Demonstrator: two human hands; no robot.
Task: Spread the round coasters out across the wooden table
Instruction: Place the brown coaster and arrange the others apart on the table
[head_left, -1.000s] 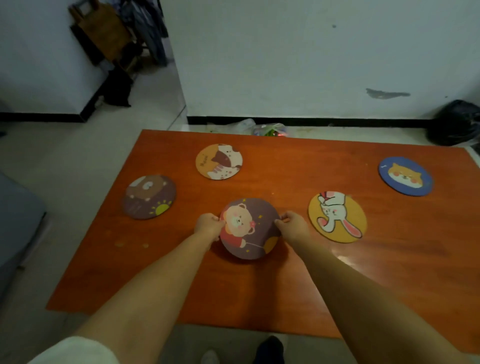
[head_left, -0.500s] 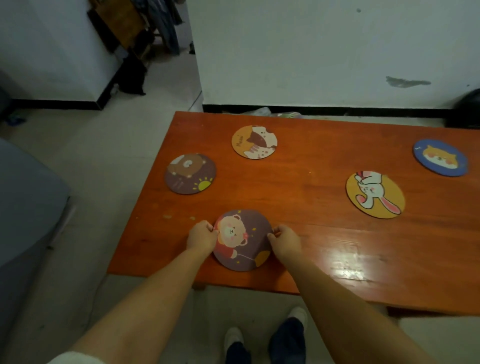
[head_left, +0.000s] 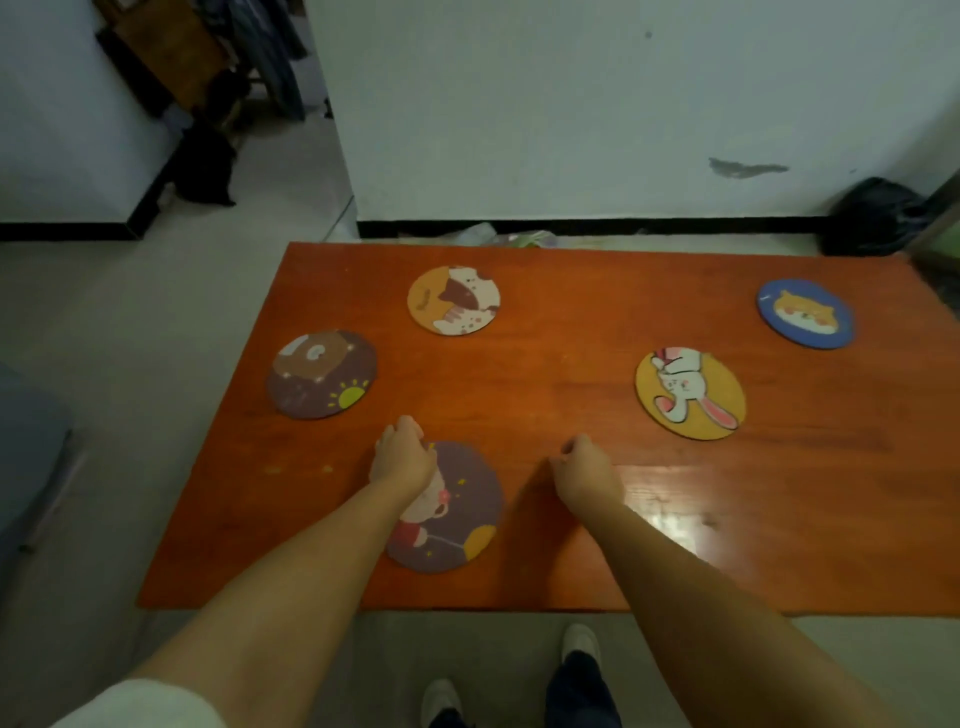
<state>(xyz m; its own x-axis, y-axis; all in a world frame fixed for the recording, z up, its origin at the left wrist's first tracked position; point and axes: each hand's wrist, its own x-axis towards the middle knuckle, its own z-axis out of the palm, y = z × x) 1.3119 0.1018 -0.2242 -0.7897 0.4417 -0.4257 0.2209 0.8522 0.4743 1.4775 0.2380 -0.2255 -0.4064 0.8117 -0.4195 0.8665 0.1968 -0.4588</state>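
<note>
Five round coasters lie flat on the orange wooden table (head_left: 571, 545). A purple coaster with a pink bear (head_left: 462, 514) sits near the front edge. My left hand (head_left: 402, 460) is over its upper left rim with fingers curled, and my forearm covers part of the picture. My right hand (head_left: 587, 470) rests on bare wood to the right of that coaster, fingers curled, holding nothing. Farther off are a brown bear coaster (head_left: 322, 374), an orange cat coaster (head_left: 453, 300), a yellow rabbit coaster (head_left: 690, 393) and a blue dog coaster (head_left: 804, 313).
The table's front edge runs just above my shoes (head_left: 581, 642). A white wall stands behind the table, with a black bag (head_left: 878, 215) on the floor at the far right. A grey seat edge (head_left: 26, 457) is at the left.
Both hands have come off the purple coaster's sides. My right hand has moved to the right onto bare wood and my left hand has shifted over the coaster's upper rim. The coaster has stayed put.
</note>
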